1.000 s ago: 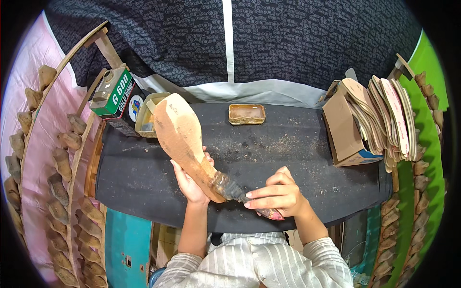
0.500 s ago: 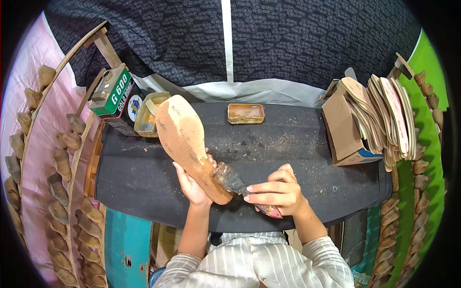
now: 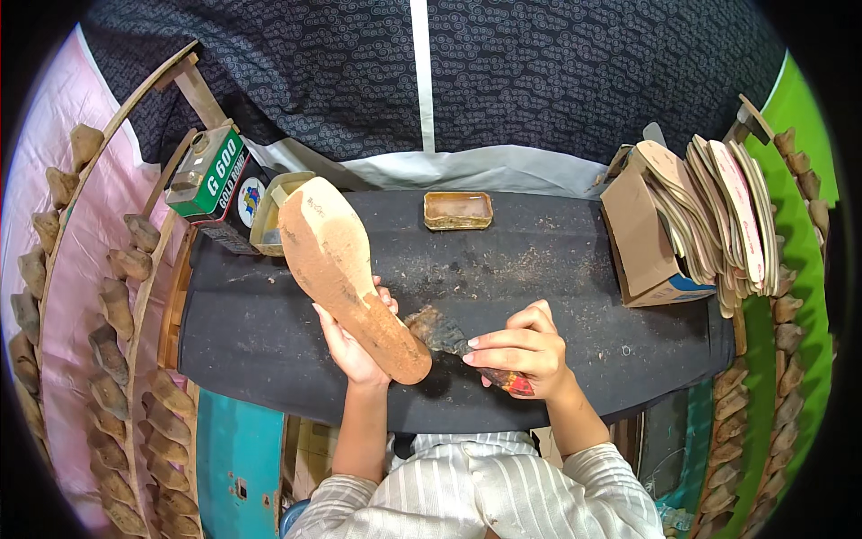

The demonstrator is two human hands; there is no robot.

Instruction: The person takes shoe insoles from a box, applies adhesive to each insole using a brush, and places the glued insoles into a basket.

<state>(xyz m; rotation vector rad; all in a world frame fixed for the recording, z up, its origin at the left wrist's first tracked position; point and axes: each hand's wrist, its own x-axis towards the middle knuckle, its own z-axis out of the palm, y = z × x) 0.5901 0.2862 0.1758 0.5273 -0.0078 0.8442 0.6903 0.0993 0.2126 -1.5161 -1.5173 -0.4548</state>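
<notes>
Left hand point(image 3: 350, 337) under tilted sole point(image 3: 346, 274) (palm up), right hand point(image 3: 525, 346) gripping brush point(image 3: 449, 334).

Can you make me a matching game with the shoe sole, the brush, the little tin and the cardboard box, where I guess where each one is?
Things:
1. shoe sole
2. brush
3. small tin
4. cardboard box

Places:
A. at the table's right end, stuffed with insoles
B. held in the left hand
C. alone at the table's back edge, in the middle
D. held in the right hand

Pairs: 1-B, 2-D, 3-C, 4-A
</notes>
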